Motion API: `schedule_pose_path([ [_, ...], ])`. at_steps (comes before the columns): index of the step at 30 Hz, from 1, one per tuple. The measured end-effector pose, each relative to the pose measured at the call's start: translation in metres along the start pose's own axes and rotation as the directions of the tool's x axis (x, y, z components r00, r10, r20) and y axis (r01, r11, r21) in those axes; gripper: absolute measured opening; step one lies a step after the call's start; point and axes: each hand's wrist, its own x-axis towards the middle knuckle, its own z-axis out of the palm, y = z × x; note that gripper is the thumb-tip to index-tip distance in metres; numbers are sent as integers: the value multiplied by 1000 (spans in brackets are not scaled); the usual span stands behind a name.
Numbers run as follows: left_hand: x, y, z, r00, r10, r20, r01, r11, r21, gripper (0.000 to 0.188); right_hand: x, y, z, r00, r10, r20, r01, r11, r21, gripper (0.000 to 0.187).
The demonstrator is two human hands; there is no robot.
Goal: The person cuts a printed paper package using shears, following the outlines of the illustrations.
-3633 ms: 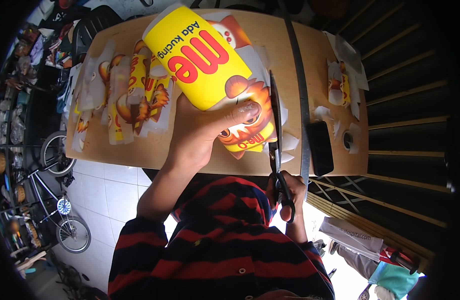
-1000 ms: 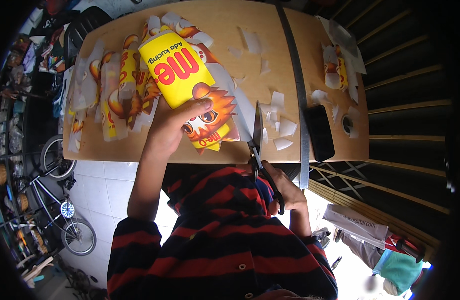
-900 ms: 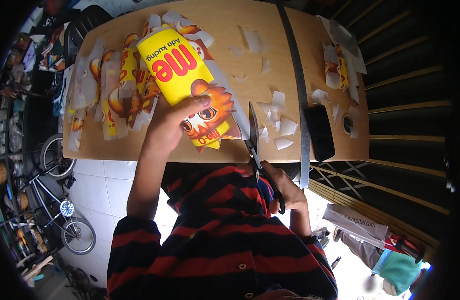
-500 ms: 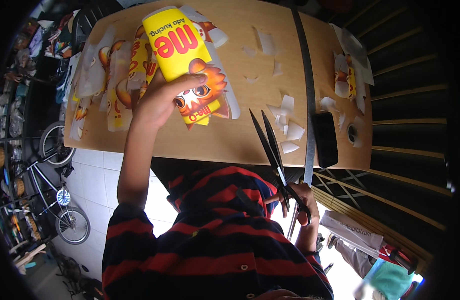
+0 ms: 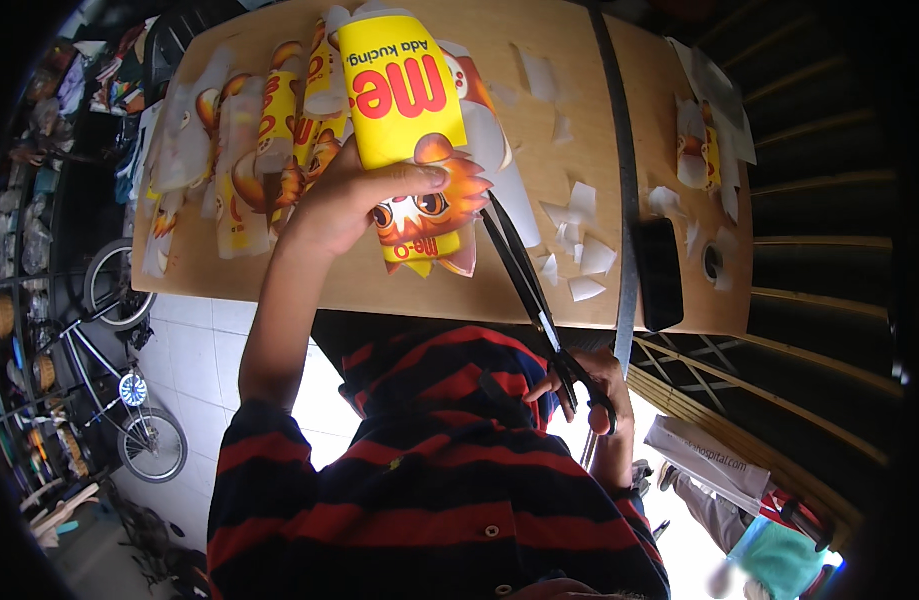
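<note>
My left hand [image 5: 365, 200] grips a yellow printed cutout [image 5: 405, 95] with red lettering and an orange-and-white cartoon cat, held up over the table. Its thumb lies across the front, just above the cat's face, while the other fingers are hidden behind. In my right hand [image 5: 598, 385] is a pair of black scissors [image 5: 525, 270], fingers through the handle loops. The blades point up and left, nearly together, with their tips at the cutout's right edge beside the cat's head. Whether the tips touch the edge I cannot tell.
More cat cutouts [image 5: 245, 160] lie along the left of the wooden table [image 5: 430, 305]. White paper scraps [image 5: 583, 250] are scattered right of the scissors. A long metal ruler [image 5: 620, 150], a black phone [image 5: 662, 275] and a tape roll [image 5: 713, 262] lie farther right. A bicycle [image 5: 130, 385] stands at left.
The cutout in my left hand has moved right. The scissor blades have come closer together, and their tips have shifted up and left to the cutout's edge.
</note>
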Motion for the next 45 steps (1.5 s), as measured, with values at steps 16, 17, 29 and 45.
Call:
schedule_pose_path([
  [16, 4, 9, 24, 998, 55, -17, -52, 984, 172, 43, 9, -2, -2, 998, 27, -53, -33, 993, -116, 87],
  [17, 3, 9, 24, 997, 68, -23, -63, 982, 178, 42, 10, -1, -2, 999, 9, -38, -13, 993, -119, 87],
  [29, 9, 13, 30, 999, 13, 48, -21, 987, 160, 40, 14, -4, -9, 999, -23, 30, 28, 986, -164, 86],
  [45, -6, -3, 53, 983, 95, -158, -103, 994, -46, 44, 24, 11, 15, 958, -268, -96, 263, 962, -69, 87],
])
